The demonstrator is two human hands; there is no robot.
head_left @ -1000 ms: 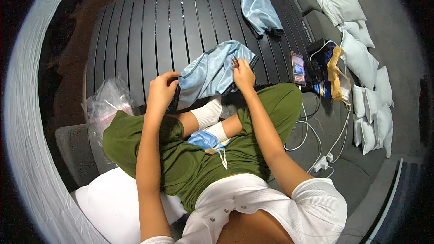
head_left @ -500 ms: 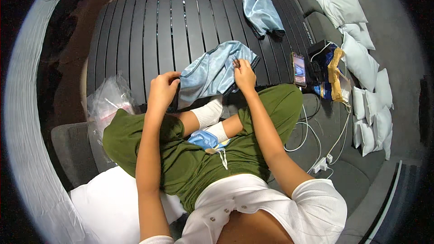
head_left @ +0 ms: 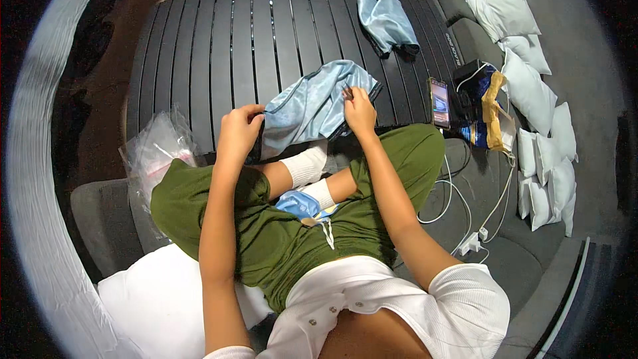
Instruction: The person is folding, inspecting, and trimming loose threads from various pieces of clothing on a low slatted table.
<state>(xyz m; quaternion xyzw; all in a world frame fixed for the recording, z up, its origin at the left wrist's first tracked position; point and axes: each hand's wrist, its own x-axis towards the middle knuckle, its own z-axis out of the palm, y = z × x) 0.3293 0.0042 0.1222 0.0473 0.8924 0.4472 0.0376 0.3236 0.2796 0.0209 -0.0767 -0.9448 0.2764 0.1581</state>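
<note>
A light blue cloth piece (head_left: 309,106) with black edging is spread over the near edge of the slatted table, above my crossed legs. My left hand (head_left: 240,129) pinches its left edge between thumb and fingers. On the other side, my right hand (head_left: 360,112) is closed over the cloth's right part. A small dark pointed tool (head_left: 347,92) shows at the right fingertips; its exact kind is too small to tell. Farther back on the right lies a second light blue cloth piece (head_left: 387,23) with dark edging, apart from both hands.
The dark slatted table (head_left: 199,46) stands before me. At its right edge are a phone (head_left: 439,102), a yellow and blue bag (head_left: 493,110) and white cables (head_left: 458,189). A clear plastic bag (head_left: 159,143) lies beside my left knee. White cushions (head_left: 528,86) line the right side.
</note>
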